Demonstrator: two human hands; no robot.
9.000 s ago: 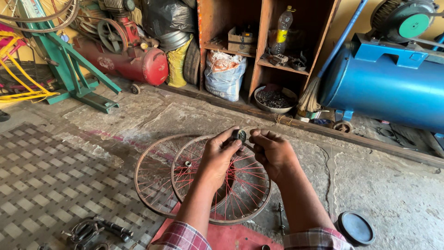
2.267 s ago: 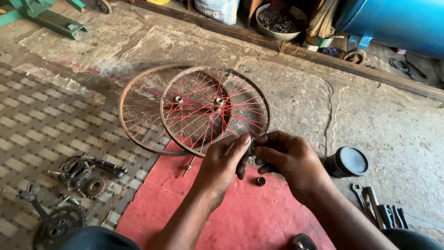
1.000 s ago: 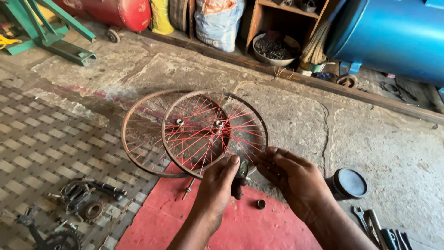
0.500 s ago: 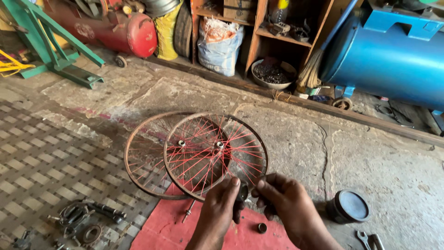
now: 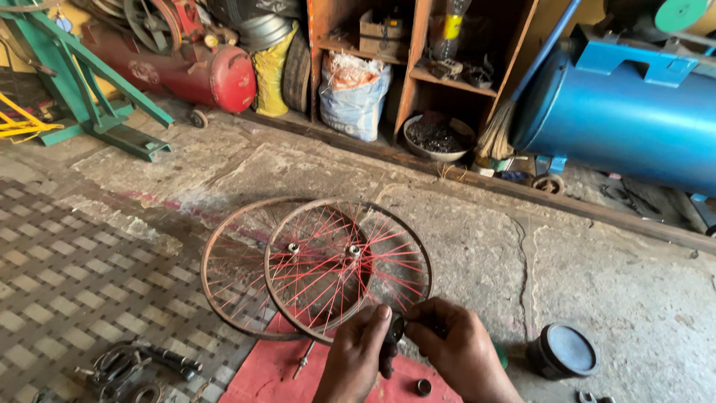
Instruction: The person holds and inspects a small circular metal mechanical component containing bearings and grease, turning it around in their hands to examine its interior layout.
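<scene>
My left hand point(image 5: 356, 358) and my right hand point(image 5: 456, 347) meet at the bottom of the view, both gripping a small dark metal part point(image 5: 391, 339) between their fingers. Just beyond them two bicycle wheels lie overlapped on the concrete: a front wheel point(image 5: 349, 267) with red spokes and a rusty rim, and a second wheel point(image 5: 237, 265) behind it to the left. Below my hands a red mat point(image 5: 262, 377) carries a bolt point(image 5: 302, 360) and a small ring-shaped nut point(image 5: 424, 386).
A black round tin point(image 5: 563, 351) sits at the right. Loose bicycle parts point(image 5: 138, 366) lie at the lower left. A blue tank point(image 5: 634, 119), red compressor point(image 5: 190, 71), green stand point(image 5: 89, 97), wooden shelf point(image 5: 418, 52), white sack point(image 5: 354, 93) and bowl point(image 5: 435, 136) line the back.
The view has tilted up, so my hands sit lower in frame and more of the shelf and tanks shows. Both hands still hold the small dark part together.
</scene>
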